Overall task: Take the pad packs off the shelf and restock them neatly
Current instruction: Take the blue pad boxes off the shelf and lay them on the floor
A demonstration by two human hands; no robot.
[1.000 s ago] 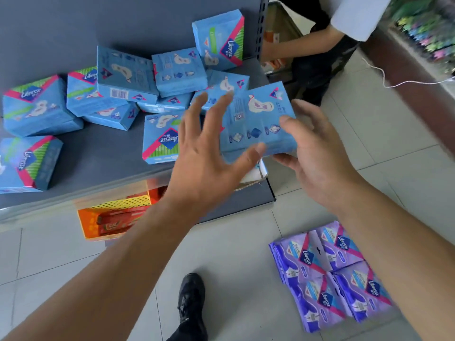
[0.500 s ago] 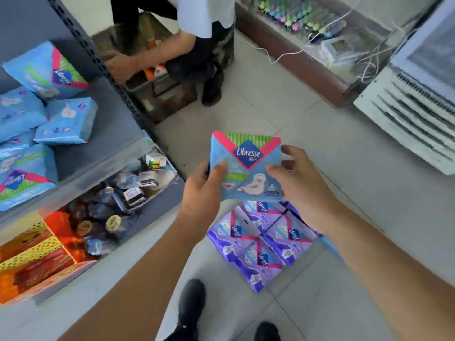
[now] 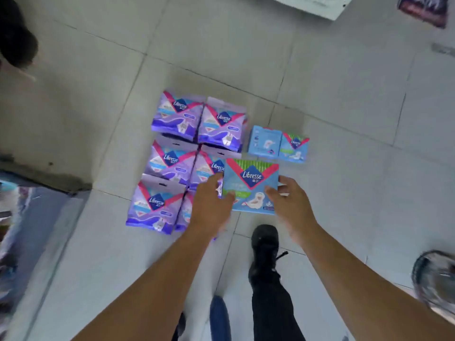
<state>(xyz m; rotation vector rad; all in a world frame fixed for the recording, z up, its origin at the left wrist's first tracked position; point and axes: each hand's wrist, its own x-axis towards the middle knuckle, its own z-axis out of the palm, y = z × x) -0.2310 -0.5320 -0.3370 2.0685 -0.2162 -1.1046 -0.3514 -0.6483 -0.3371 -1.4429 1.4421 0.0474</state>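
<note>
A blue Libresse pad pack is held face up over the tiled floor between both hands. My left hand grips its left edge and my right hand grips its right edge. Just beyond it two smaller blue packs sit side by side on the floor. To the left, several purple Libresse packs lie in a two-column grid on the tiles. The shelf itself is mostly out of view.
My black shoe stands on the tiles directly below the held pack. The shelf base blurs along the left edge. A white unit lies at the top, a dark shape top left.
The view has swung from the shelf down to the floor. Both hands have carried the blue pack away from the shelf and lowered it toward the packs laid on the tiles.
</note>
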